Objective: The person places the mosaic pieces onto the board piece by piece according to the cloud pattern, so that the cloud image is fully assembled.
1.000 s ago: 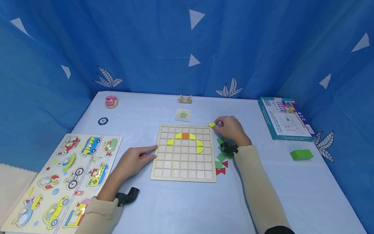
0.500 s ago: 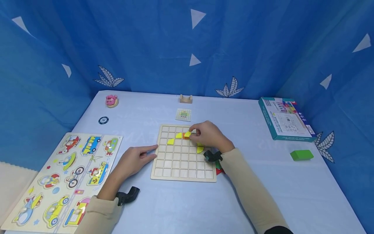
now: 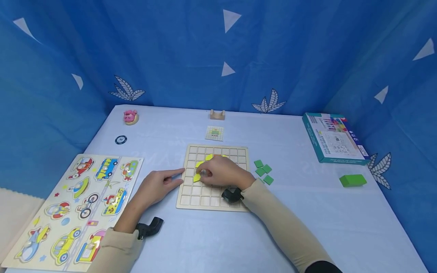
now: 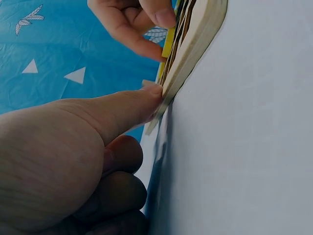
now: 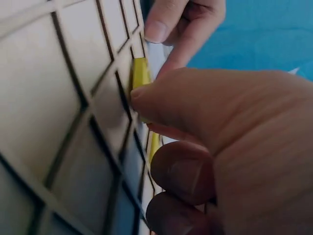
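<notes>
In the head view, a square wooden grid board (image 3: 186, 200) lies at the middle of the table. My right hand (image 3: 223, 172) is over its left half and pinches a yellow quarter-round tile (image 3: 197, 178) between thumb and finger, right at a cell. The right wrist view has the thumb pressing that tile (image 5: 140, 71) close against the grid. Other yellow tiles (image 3: 209, 156) on the board are partly covered by this hand, which hides the orange square. My left hand (image 3: 155, 189) touches the board's left edge with thumb and forefinger; its other fingers are bent.
Several green square tiles (image 3: 258, 163) lie right of the board. Behind it are a small pattern card (image 3: 214, 133) and a wooden stand (image 3: 217, 115). A vehicle peg puzzle (image 3: 76, 206) lies at left; a box (image 3: 336, 138) and green block (image 3: 352, 180) are at right.
My right hand carried the yellow tile from beside the board's top right corner across the grid to its left side. The forearm now covers the red triangles. My left hand stayed put.
</notes>
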`<state>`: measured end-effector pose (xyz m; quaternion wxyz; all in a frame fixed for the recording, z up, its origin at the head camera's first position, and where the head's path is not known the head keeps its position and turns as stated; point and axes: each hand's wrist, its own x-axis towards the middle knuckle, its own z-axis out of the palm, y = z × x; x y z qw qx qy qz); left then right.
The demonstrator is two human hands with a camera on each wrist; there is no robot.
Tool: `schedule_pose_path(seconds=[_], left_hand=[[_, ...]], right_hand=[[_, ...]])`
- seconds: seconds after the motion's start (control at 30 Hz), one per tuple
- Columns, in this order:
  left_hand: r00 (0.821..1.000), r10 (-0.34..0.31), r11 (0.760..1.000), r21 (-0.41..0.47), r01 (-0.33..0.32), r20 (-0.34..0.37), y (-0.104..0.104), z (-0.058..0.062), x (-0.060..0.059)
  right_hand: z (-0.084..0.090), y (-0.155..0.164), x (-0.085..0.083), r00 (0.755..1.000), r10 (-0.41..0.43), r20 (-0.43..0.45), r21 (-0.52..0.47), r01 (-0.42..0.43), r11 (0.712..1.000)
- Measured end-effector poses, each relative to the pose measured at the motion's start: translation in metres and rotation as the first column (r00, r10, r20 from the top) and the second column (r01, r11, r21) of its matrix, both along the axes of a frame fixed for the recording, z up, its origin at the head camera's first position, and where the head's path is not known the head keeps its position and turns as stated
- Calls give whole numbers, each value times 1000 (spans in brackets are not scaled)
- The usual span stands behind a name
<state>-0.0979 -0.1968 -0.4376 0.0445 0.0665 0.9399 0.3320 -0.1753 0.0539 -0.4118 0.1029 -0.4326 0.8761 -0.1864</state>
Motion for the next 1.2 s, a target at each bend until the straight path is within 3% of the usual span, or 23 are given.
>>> schedule_pose_path(seconds=[0.23, 0.57, 0.7, 0.93, 1.2], left_hand=[[1000, -3, 1000, 7, 3, -7, 0, 1, 0], [1000, -8, 1000, 0, 8, -11, 0, 3, -2], [1000, -8, 1000, 1, 8, -12, 0, 3, -2], [1000, -1, 1000, 4, 1, 7, 1, 1, 1], [1000, 2, 1000, 4, -2, -4, 1, 0, 0]], right_hand=[[0, -1, 2, 996, -75, -42, -3, 75, 997], [-1, -12, 7, 987, -98, -130, -22, 96, 995], [-3, -9, 5, 990, -101, -94, -34, 99, 995], [-8, -2, 2, 990, -126, 58, -46, 129, 991], [-12, 0, -2, 984, -149, 99, -75, 157, 985]])
